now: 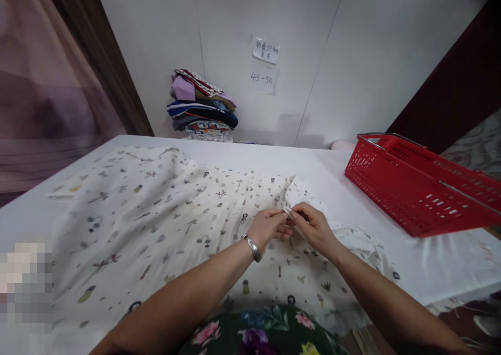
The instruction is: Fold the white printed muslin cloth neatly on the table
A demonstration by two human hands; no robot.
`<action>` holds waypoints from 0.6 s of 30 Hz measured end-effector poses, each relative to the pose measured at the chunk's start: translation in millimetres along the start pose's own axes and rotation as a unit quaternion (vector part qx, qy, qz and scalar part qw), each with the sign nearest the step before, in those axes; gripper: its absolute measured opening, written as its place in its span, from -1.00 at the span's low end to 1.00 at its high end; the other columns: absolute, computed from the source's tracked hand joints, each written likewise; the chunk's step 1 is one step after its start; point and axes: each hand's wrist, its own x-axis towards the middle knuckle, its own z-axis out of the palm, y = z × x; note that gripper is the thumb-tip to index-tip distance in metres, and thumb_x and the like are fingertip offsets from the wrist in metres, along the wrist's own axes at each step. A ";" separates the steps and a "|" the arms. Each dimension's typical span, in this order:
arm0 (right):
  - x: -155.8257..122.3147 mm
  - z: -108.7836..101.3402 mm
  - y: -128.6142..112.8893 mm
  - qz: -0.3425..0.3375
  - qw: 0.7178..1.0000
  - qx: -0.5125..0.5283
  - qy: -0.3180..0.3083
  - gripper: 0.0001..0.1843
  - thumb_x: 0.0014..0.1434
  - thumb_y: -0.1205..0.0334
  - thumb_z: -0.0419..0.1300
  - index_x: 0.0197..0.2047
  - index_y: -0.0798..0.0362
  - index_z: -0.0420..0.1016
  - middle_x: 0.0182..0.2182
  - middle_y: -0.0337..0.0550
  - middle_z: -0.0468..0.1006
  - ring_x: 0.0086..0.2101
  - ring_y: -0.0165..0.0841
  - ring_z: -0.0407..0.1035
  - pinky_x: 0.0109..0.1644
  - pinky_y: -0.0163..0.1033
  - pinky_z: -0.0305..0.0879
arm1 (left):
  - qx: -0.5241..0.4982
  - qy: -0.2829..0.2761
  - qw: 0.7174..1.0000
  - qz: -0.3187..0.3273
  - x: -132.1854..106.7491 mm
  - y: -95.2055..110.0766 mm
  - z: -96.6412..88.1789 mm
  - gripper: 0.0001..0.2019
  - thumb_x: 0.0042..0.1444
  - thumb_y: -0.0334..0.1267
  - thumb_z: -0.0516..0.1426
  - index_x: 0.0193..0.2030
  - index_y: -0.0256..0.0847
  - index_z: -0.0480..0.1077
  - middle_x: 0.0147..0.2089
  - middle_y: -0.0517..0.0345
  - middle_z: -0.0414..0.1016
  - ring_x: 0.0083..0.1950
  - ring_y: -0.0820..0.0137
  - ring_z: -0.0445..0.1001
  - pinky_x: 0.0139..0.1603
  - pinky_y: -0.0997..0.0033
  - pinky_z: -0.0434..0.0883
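Head view: patterned white cloth [188,219] lies spread on a white table [332,175], which bears its weight. Left hand [269,226] and right hand [315,227] pinch a gathered bit, apparently steadying it; a red basket [407,185] stands aside.

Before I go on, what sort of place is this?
Probably a laundry or sewing workroom: patterned cloth spread out, a pile of folded fabric beyond it, and a red basket on the right.
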 end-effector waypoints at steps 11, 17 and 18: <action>-4.8 3.8 -3.7 -0.103 0.970 -0.219 -0.019 -0.84 0.25 0.26 -0.04 -0.15 0.02 0.32 -0.26 -0.08 0.42 -0.28 -0.32 0.33 -0.28 -0.26 0.26 | 0.074 -0.025 0.997 0.026 -2.6 -7.6 2.6 -0.82 -0.05 -0.43 0.01 -0.36 -0.27 0.42 -0.49 0.19 0.45 -0.45 0.48 0.45 -0.35 0.47 0.41; -8.7 2.5 -1.1 -0.105 0.975 -0.191 -0.043 -0.82 0.24 0.29 -0.04 -0.11 0.02 0.31 -0.21 -0.06 0.42 -0.24 -0.31 0.34 -0.24 -0.23 0.30 | 0.155 -0.089 0.984 0.026 -10.4 0.5 0.2 -0.65 -0.18 -0.44 0.05 -0.18 -0.21 0.42 -0.33 0.15 0.48 -0.28 0.38 0.46 -0.38 0.49 0.36; -8.0 1.6 0.7 -0.100 0.981 -0.162 -0.042 -0.82 0.25 0.29 -0.05 -0.13 0.01 0.32 -0.25 -0.08 0.43 -0.26 -0.32 0.34 -0.23 -0.23 0.29 | 0.172 -0.091 0.981 0.015 -10.9 3.1 -0.2 -0.62 -0.16 -0.43 0.06 -0.12 -0.20 0.42 -0.29 0.13 0.50 -0.28 0.39 0.46 -0.38 0.48 0.37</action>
